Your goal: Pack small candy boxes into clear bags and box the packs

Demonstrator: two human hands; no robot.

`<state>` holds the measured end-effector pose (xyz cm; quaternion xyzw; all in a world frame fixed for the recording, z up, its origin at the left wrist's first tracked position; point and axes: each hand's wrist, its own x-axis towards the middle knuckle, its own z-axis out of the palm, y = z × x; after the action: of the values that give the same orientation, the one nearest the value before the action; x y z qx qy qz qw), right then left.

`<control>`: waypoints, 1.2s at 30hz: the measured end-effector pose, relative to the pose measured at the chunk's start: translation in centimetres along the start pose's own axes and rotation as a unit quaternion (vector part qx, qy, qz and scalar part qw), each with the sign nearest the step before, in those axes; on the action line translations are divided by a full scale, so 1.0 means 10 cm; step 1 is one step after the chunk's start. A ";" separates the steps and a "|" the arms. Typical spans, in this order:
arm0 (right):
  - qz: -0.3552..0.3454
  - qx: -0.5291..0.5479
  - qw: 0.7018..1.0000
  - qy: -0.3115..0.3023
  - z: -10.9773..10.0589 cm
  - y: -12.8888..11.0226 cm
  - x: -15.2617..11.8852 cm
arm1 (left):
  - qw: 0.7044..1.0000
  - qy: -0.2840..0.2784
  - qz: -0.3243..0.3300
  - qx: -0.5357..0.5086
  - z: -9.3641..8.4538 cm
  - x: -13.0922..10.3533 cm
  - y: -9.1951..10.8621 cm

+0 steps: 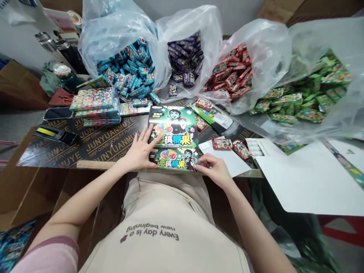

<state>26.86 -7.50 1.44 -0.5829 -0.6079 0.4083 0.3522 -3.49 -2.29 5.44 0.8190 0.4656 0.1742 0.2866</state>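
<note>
A green and black printed candy box lies in front of me at the table's near edge, with coloured Chinese lettering and a cartoon vampire figure. My left hand rests over its left side, fingers spread across the top and thumb low near the front. At the front right corner, my right hand pinches the box's edge with bent fingers. The inside of the box is hidden. Just right of the box lie thin green and black sticks, small red packets and a white sheet.
Clear plastic bags along the back hold blue packets, purple packets, red packets and green packets. At left are stacked printed packs, a phone and a black tool with a yellow strip. White card overhangs at right.
</note>
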 end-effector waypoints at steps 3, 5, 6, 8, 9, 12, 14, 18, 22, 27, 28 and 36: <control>-0.058 -0.063 0.996 0.039 0.11 0.06 0.04 | 0.996 0.032 -0.083 0.024 0.17 -0.08 -0.12; -0.101 -0.112 0.983 0.108 0.18 0.08 0.09 | 0.991 0.062 -0.119 0.026 0.21 -0.05 -0.18; -0.121 -0.139 0.971 0.150 0.22 0.10 0.11 | 0.989 0.080 -0.124 0.023 0.21 -0.03 -0.19; -0.156 -0.192 0.943 0.224 0.27 0.15 0.16 | 0.987 0.116 -0.114 0.006 0.24 0.00 -0.22; -0.171 -0.216 0.928 0.249 0.29 0.18 0.17 | 0.986 0.130 -0.106 -0.004 0.25 0.01 -0.24; -0.207 -0.279 0.896 0.275 0.32 0.29 0.21 | 0.985 0.148 -0.086 -0.025 0.34 0.01 -0.30; -0.233 -0.312 0.881 0.270 0.32 0.36 0.22 | 0.986 0.148 -0.072 -0.031 0.40 0.00 -0.36; -0.311 -0.330 0.852 0.259 0.32 0.42 0.26 | 0.985 0.161 -0.041 -0.041 0.51 -0.02 -0.50; -0.337 -0.333 0.847 0.239 0.35 0.43 0.32 | 0.981 0.181 -0.011 -0.065 0.59 -0.08 -0.61; -0.287 -0.354 0.868 0.199 0.30 0.43 0.29 | 0.980 0.184 -0.011 0.081 0.43 -0.10 -0.45; -0.281 -0.348 0.868 0.214 0.26 0.39 0.27 | 0.974 0.184 -0.014 0.134 0.36 -0.08 -0.36; -0.307 -0.458 0.834 -0.032 0.08 -0.10 0.43 | 0.944 -0.023 0.087 0.317 0.13 0.32 0.11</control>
<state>25.36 -3.27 1.78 -0.4478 -0.8838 -0.0274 0.1326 -0.39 -0.36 5.20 0.9085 0.4171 0.0235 0.0065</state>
